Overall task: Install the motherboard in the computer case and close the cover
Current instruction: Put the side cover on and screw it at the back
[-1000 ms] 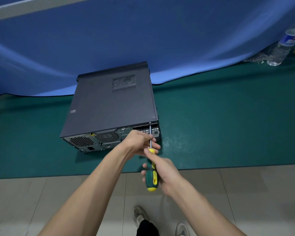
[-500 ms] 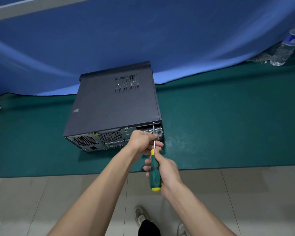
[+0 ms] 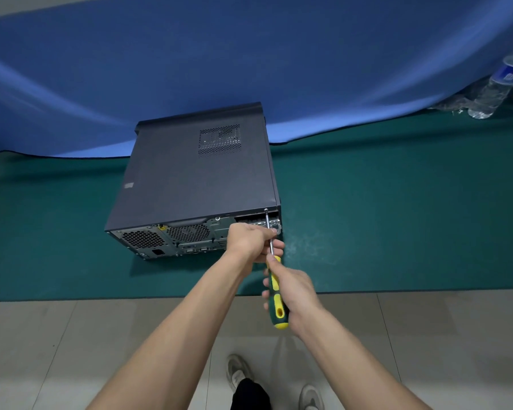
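Black and lying on its side, the case (image 3: 196, 179) sits on the green mat (image 3: 397, 217) with its cover (image 3: 202, 167) on top and its rear panel facing us. We hold the screwdriver (image 3: 274, 288) in our right hand (image 3: 293, 291) — fingers wrapped round the green-and-yellow handle — with its tip at the panel's upper right corner. Our left hand (image 3: 249, 241) pinches the shaft just beside the panel. Blue cloth (image 3: 249, 60) hangs behind; a bottle (image 3: 495, 87) stands far right.
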